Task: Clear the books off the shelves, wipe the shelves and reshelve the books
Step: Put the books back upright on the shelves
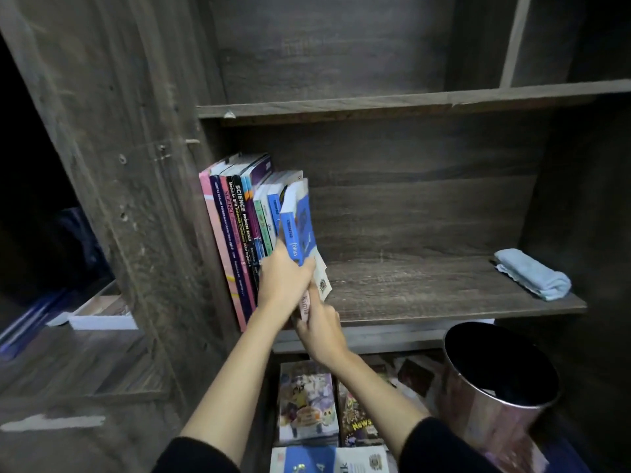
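A row of upright books [239, 216] stands at the left end of the dark wooden shelf [426, 291]. At the row's right end my left hand [283, 281] grips the lower spine of a blue book [300, 227], which leans right. Just below it, my right hand [321, 332] holds a pink and white book [316, 285] by its bottom edge, against the blue one. A folded light blue cloth [532, 273] lies at the shelf's right end.
The shelf above [375, 104] holds nothing in view. Below the shelf, several books and magazines [307, 404] lie flat. A shiny metal bin [495, 380] stands at the lower right. A white tray [102, 315] sits on a surface to the left.
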Demonstrator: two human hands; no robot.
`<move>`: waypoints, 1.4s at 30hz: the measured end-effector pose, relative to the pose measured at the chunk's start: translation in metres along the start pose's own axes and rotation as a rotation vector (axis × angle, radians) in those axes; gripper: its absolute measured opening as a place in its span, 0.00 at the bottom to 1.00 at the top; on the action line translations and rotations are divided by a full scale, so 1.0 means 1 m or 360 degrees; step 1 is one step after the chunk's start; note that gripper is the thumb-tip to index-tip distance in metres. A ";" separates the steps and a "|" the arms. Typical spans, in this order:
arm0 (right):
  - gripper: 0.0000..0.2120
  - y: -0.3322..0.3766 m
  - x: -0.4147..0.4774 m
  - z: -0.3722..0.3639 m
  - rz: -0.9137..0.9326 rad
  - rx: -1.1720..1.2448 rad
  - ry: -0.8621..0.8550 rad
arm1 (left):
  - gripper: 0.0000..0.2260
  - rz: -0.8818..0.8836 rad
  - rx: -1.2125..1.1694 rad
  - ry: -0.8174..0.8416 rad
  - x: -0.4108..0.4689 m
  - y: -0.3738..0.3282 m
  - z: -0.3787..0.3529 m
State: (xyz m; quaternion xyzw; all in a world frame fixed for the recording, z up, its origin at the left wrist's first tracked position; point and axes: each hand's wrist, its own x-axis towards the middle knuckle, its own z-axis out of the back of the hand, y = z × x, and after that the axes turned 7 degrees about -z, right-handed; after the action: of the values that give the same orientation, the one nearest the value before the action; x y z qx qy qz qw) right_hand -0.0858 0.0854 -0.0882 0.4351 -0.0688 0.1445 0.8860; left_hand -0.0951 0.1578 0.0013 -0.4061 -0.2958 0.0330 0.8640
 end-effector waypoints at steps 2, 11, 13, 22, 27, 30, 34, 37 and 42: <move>0.39 -0.003 0.012 -0.007 0.0040 -0.0059 0.0013 | 0.16 0.0045 -0.0009 -0.0081 0.004 0.009 -0.002; 0.49 -0.046 0.057 0.016 -0.0102 0.0713 0.0853 | 0.28 -0.0238 -0.0071 -0.0388 0.005 0.024 -0.020; 0.41 -0.049 0.064 0.029 -0.0361 0.1201 0.0896 | 0.26 -0.0249 -0.0196 -0.0552 0.003 0.032 -0.023; 0.28 -0.054 0.107 -0.005 -0.0679 0.1406 0.0863 | 0.30 -0.0402 -0.0353 -0.0466 -0.026 0.075 -0.041; 0.25 -0.057 0.126 -0.016 -0.0664 0.1407 0.0792 | 0.28 -0.0429 -0.0214 -0.0590 -0.018 0.083 -0.047; 0.27 -0.056 0.138 -0.018 -0.0699 0.1340 0.0754 | 0.30 -0.0309 -0.0188 -0.0719 -0.011 0.080 -0.054; 0.30 -0.054 0.145 -0.013 -0.0730 0.1289 0.0796 | 0.31 -0.0307 -0.0148 -0.0865 -0.006 0.079 -0.066; 0.25 -0.050 0.146 -0.007 -0.0732 0.1320 0.0812 | 0.35 -0.0204 -0.0209 -0.0989 -0.001 0.079 -0.071; 0.20 -0.044 0.147 0.000 -0.0701 0.1333 0.0794 | 0.32 -0.0247 -0.0219 -0.1052 0.005 0.081 -0.073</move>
State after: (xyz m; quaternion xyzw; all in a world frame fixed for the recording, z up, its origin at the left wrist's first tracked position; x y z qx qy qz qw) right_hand 0.0672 0.0884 -0.0845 0.7080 0.3004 0.0691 0.6354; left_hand -0.0364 0.1633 -0.0907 -0.4069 -0.5913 0.0769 0.6920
